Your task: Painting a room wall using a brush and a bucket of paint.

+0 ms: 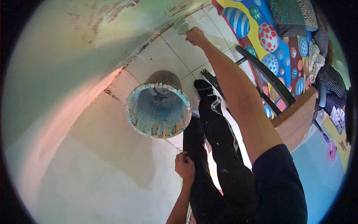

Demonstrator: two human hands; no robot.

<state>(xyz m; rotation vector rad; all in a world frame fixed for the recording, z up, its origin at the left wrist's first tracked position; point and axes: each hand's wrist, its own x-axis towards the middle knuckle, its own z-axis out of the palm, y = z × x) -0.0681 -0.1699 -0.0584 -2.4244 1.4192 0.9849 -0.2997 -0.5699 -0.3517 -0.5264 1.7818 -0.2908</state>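
Note:
My right hand (pixel 195 36) reaches far forward to the foot of the wall. Its fingers are closed on a pale greenish flat thing (pixel 182 28), which lies against the floor's edge; its kind is too unclear to tell. Bent into a loose fist, my left hand (pixel 185 166) rests beside my black-trousered leg (pixel 195 138), with nothing seen in it. Between the wall and my legs stands a bucket (pixel 158 110), its rim and inside crusted with blue, white and brown paint.
A blotchy pale green wall (pixel 93 149) curves along my left. White floor tiles (pixel 156 56) run along its foot. To the right are a dark-legged piece of furniture (pixel 274 80), a mat with printed balls (pixel 268 37), cushions (pixel 285 16), piled cloth (pixel 332 80) and a small pink fan (pixel 330 151).

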